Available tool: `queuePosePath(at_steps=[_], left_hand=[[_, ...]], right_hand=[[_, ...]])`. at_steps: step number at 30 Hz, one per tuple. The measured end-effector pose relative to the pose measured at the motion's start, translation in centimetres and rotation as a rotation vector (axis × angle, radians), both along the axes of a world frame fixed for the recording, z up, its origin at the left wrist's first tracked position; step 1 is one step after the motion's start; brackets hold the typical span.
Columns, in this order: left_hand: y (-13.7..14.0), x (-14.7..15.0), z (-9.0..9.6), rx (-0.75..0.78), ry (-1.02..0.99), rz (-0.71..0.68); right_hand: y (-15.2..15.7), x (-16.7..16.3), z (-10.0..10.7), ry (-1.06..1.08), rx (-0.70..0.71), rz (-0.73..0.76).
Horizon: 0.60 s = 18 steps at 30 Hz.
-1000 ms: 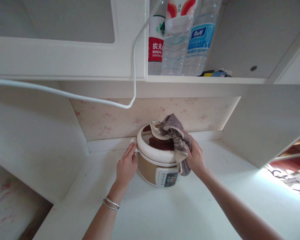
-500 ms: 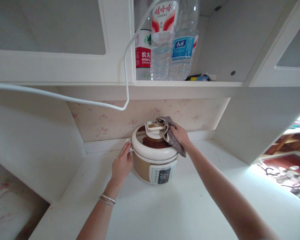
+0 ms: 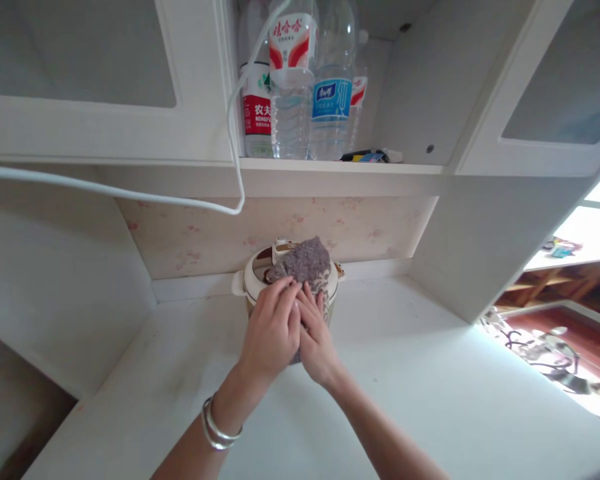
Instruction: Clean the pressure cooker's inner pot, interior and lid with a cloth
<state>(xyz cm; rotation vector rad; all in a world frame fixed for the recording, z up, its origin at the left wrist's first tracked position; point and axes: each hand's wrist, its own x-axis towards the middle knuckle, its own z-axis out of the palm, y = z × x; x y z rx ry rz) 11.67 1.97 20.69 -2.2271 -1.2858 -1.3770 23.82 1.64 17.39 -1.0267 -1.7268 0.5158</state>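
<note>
A white and tan electric pressure cooker (image 3: pixel 255 283) stands on the counter, its lid and front largely covered. Over it lies a grey-brown cloth (image 3: pixel 307 260), hanging down behind my hands. My left hand (image 3: pixel 273 327), with a silver bangle at the wrist, is closed on the cloth from the left. Right beside it, my right hand (image 3: pixel 317 337) grips the cloth too, fingers pointing up over it. The two hands touch each other. The cooker's control panel is hidden by the hands and cloth.
A white cable (image 3: pixel 180 200) hangs across the left side ahead of the cabinet. Several plastic bottles (image 3: pixel 290 113) stand on the open shelf (image 3: pixel 340 166) above. White side panels (image 3: pixel 480 233) flank the counter (image 3: pixel 380 400), and floral wallpaper (image 3: pixel 370 227) covers the wall behind.
My left hand has left the cooker's left side and come to the cloth. My right hand has drawn the cloth from the lid's right side to the front. The view has shifted right.
</note>
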Motion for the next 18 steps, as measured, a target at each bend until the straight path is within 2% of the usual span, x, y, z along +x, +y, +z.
queuePosePath(at_steps=[4,7,9,11,14,18], left_hand=[[-0.4,2.0,0.3,-0.008,0.199,0.137],[1.1,1.7,0.2,-0.106,0.288,0.189],[2.2,0.9,0.2,-0.129,0.302,0.243],[3.1,0.0,0.1,-0.108,0.308,0.299],[3.5,-1.6,-0.9,-0.011,0.341,0.304],[2.9,-3.8,-4.6,0.099,0.501,0.064]], right_hand=[[-0.2,1.4,-0.5,0.346,-0.077,0.078],[-0.6,3.5,-2.7,0.647,-0.165,0.063],[-1.1,5.5,-4.9,0.746,-0.277,0.008],[-1.8,8.0,-7.6,0.763,-0.386,-0.104],[-2.7,12.6,-11.9,0.699,-0.467,-0.379],[-4.0,17.7,-16.7,0.504,-0.532,-0.668]])
